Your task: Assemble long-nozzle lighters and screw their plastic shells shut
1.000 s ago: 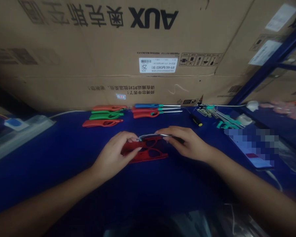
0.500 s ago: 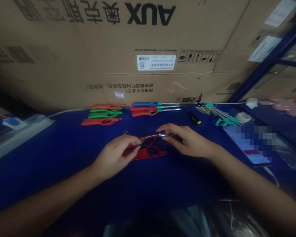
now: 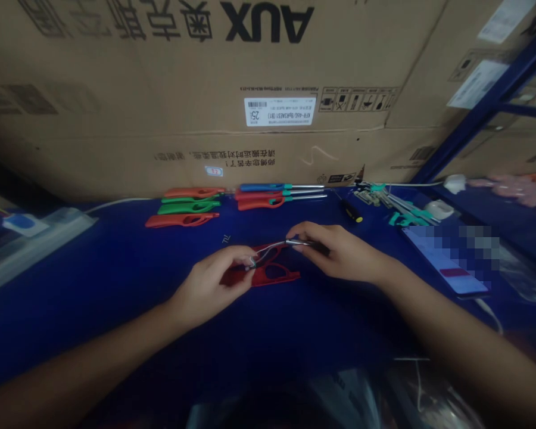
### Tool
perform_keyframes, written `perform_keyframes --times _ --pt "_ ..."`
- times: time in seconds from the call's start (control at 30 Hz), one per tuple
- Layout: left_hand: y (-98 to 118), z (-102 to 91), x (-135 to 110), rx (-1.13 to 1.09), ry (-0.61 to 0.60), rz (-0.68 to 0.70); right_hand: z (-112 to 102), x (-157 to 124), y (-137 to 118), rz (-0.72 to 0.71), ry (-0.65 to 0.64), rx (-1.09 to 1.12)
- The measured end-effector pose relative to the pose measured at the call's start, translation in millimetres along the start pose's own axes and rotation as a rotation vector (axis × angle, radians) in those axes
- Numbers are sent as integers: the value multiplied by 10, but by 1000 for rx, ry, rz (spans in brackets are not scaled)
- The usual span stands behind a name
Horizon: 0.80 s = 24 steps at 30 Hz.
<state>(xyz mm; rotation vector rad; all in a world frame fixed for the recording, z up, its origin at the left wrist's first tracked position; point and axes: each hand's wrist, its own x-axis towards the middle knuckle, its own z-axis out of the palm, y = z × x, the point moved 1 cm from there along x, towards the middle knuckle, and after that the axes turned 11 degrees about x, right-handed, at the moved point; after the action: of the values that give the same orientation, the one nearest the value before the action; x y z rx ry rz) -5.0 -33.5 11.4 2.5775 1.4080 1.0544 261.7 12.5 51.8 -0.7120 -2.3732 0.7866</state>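
Observation:
A red plastic lighter shell point(image 3: 272, 271) lies flat on the blue table point(image 3: 116, 280) between my hands. My left hand point(image 3: 212, 283) pinches the left end of a thin grey wire point(image 3: 268, 247) at the shell's left end. My right hand point(image 3: 335, 250) is closed on a slim metal tube at the wire's right end, just above the shell. The wire arcs between the two hands.
Red and green lighter shells point(image 3: 185, 208) and assembled lighters with metal tubes point(image 3: 279, 196) lie in rows at the back. A black screwdriver point(image 3: 352, 211), teal parts point(image 3: 402, 211) and a phone point(image 3: 446, 262) sit to the right. Large cardboard boxes point(image 3: 268, 89) wall off the rear.
My left hand has slid off the shell and now pinches only the wire's end. The wire has lifted a little. My right hand stays on the tube.

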Motion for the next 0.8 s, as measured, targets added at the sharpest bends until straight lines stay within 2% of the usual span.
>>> perform_keyframes --times 0.17,0.27,0.37,0.57,0.7,0.8 --pt "46 -28 11 -57 63 53 -16 -4 43 27 -66 -93" --pt "81 -66 30 -102 99 106 -43 -3 54 43 -125 -25" --pt "120 -114 45 -124 109 75 -82 1 40 54 -201 92" --pt "83 -97 52 -116 57 -22 -97 -10 13 105 -312 235" --pt "2 -9 56 -118 -35 9 -86 -30 36 176 -317 219" --pt "-25 19 55 -86 -65 51 -88 -32 50 163 -326 190"
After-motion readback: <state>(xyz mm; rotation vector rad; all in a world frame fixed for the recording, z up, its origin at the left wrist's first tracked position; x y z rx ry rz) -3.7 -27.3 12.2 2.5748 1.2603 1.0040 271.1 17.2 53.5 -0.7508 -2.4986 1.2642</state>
